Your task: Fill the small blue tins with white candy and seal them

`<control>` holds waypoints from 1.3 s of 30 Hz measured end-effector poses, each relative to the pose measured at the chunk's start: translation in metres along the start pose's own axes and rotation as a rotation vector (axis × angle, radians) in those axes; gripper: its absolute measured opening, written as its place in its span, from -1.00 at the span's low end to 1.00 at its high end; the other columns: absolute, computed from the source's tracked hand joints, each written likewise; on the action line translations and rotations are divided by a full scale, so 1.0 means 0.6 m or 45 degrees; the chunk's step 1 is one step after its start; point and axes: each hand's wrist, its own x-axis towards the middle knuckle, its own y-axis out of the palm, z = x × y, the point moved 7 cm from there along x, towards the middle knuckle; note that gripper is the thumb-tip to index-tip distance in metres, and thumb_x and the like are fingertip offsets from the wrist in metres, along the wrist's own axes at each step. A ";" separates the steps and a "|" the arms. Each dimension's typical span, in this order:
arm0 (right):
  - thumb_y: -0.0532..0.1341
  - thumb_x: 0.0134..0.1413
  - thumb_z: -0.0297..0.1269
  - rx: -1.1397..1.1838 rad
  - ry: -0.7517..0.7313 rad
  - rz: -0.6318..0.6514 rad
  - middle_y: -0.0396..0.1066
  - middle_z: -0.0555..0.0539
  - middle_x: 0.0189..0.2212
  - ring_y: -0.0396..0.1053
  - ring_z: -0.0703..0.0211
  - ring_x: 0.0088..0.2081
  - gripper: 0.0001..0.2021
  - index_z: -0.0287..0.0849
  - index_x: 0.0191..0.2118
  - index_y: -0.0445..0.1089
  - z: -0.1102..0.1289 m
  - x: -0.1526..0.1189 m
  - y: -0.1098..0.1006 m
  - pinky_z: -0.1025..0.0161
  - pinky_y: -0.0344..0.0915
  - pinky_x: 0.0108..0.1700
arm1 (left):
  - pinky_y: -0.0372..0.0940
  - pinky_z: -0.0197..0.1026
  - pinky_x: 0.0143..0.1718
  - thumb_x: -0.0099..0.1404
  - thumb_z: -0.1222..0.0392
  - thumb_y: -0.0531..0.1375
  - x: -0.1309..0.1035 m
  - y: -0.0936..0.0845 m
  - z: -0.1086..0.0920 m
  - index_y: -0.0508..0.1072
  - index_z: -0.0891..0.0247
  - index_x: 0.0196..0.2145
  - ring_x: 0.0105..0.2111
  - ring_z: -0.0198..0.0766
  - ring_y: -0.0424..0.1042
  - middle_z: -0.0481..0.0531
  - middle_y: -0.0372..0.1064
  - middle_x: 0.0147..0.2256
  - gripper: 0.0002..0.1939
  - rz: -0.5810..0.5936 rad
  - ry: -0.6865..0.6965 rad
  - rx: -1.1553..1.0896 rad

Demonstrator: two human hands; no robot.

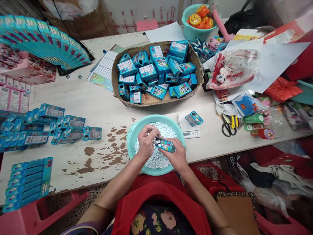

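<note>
My right hand grips a small blue candy box marked "Caramelo Macizo", tilted over the basin. At the box's left end, my left hand is closed with fingers curled around several small white candies, right against the opening. Below both hands sits a round turquoise basin holding a heap of white candies. To the right of the basin stands a white scale with a blue printed box lying on it.
A cut-down cardboard box full of blue candy boxes stands behind the basin. Flat blue boxes lie stacked on the left. Black-handled scissors, a yellow cutter and plastic bags crowd the right side.
</note>
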 end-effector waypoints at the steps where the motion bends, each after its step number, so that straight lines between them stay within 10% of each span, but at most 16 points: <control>1: 0.39 -0.12 -0.23 0.002 0.005 0.000 0.45 -0.06 -0.25 0.39 0.03 -0.17 -0.67 -0.04 -0.15 0.42 0.000 -0.001 0.000 0.08 0.31 -0.09 | 0.30 -0.28 -0.45 0.15 0.14 0.24 -0.001 0.000 -0.001 0.33 0.25 -0.46 -0.56 -0.37 0.36 -0.09 0.31 -0.55 -0.83 -0.003 0.012 0.017; 17: 0.40 -0.14 -0.25 0.114 0.071 -0.030 0.44 -0.06 -0.23 0.39 0.04 -0.15 -0.66 -0.04 -0.16 0.43 -0.026 -0.012 -0.003 0.09 0.31 -0.06 | 0.25 -0.25 -0.50 0.28 0.00 0.08 0.008 -0.009 0.020 0.33 0.25 -0.45 -0.63 -0.36 0.30 -0.07 0.31 -0.58 -0.72 0.074 -0.019 0.076; 20: 0.41 -0.14 -0.24 0.186 0.095 -0.048 0.41 -0.07 -0.20 0.38 0.05 -0.12 -0.63 -0.04 -0.13 0.43 -0.036 -0.026 -0.022 0.11 0.33 -0.06 | 0.30 -0.18 -0.35 0.32 -0.03 -0.01 0.056 -0.047 0.054 0.36 0.25 -0.43 -0.49 -0.28 0.37 0.00 0.36 -0.50 -0.66 0.048 0.056 0.494; 24: 0.41 -0.14 -0.24 0.175 0.140 -0.083 0.40 -0.08 -0.19 0.38 0.06 -0.11 -0.63 -0.05 -0.13 0.44 -0.051 -0.039 -0.044 0.11 0.33 -0.04 | 0.16 -0.02 0.01 0.29 0.04 0.06 0.096 -0.044 0.144 0.47 0.20 -0.26 -0.03 -0.09 0.27 0.07 0.42 -0.11 -0.74 0.375 0.170 1.497; 30: 0.42 -0.17 -0.23 0.201 0.135 -0.109 0.42 -0.07 -0.20 0.40 0.07 -0.13 -0.62 -0.05 -0.14 0.44 -0.059 -0.037 -0.050 0.12 0.34 -0.04 | 0.18 -0.06 -0.11 0.28 -0.01 0.07 0.030 -0.017 0.229 0.42 0.16 -0.17 -0.10 -0.06 0.24 0.11 0.36 -0.16 -0.72 0.708 0.180 2.024; 34: 0.41 -0.16 -0.23 0.210 0.168 -0.115 0.42 -0.07 -0.22 0.41 0.07 -0.15 -0.63 -0.08 -0.14 0.45 -0.071 -0.035 -0.046 0.13 0.36 -0.08 | 0.22 -0.17 -0.23 0.22 0.11 0.11 0.000 -0.051 0.219 0.43 0.18 -0.27 -0.21 -0.13 0.33 0.08 0.38 -0.26 -0.83 0.705 0.098 1.893; 39: 0.40 -0.14 -0.23 0.110 0.178 -0.134 0.42 -0.07 -0.23 0.41 0.08 -0.16 -0.65 -0.08 -0.15 0.45 -0.077 -0.029 -0.047 0.13 0.35 -0.08 | 0.18 -0.28 -0.50 0.14 -0.01 0.17 0.009 -0.104 0.176 0.38 0.24 -0.45 -0.51 -0.28 0.32 -0.06 0.32 -0.53 -0.75 0.178 -0.352 0.972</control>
